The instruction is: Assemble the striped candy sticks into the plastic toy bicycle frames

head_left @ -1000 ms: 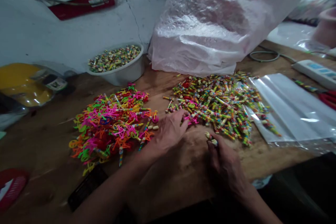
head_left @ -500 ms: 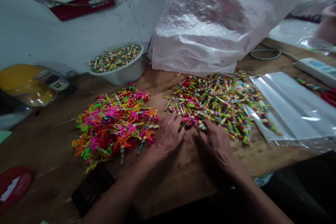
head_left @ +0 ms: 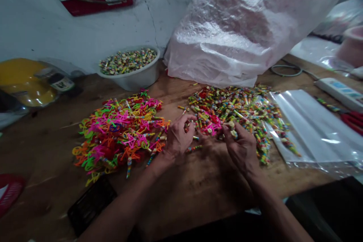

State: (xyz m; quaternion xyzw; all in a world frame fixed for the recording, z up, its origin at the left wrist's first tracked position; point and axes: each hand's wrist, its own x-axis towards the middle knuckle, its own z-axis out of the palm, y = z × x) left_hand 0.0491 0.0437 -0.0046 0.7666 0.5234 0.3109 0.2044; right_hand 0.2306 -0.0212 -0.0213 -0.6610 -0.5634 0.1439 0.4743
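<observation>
My left hand (head_left: 180,134) is over the wooden table between two piles, its fingers curled round something small and dark that I cannot make out. My right hand (head_left: 241,145) pinches small cream-capped tubes (head_left: 230,126) at the near edge of the right pile. That pile (head_left: 235,106) is made of many small colourful tubes. Bright pink pieces (head_left: 212,124) lie between my hands at its front. To the left is a heap of pink, green, orange and yellow plastic pieces (head_left: 121,132). A loose beaded tube (head_left: 194,148) lies just right of my left wrist.
A white basin (head_left: 136,77) full of small tubes stands by the wall, beside a large plastic bag (head_left: 221,45). Clear bags (head_left: 320,124), red-handled scissors (head_left: 351,121) and a power strip (head_left: 340,90) are right. A black basket (head_left: 92,204) sits front left.
My hands have moved apart, the right one shifting right with small tubes in its fingers. The pink pieces between them show more fully. The camera view has shifted slightly.
</observation>
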